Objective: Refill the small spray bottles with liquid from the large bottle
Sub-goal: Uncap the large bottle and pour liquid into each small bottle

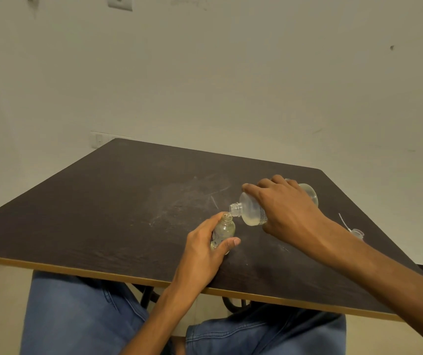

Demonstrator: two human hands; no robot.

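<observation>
Pouring stage. The right hand (285,211) is wrapped around the large bottle (252,212), tipped nearly level, its open neck just above the mouth of the small bottle (223,230), which the left hand (202,248) grips upright near the front of the desk (102,201). Both openings are narrow, so too steep a tilt or a slight sideways drift would likely send liquid down the outside and onto the desk. A removed spray cap (356,233) lies at the right edge, where it could be knocked off.
</observation>
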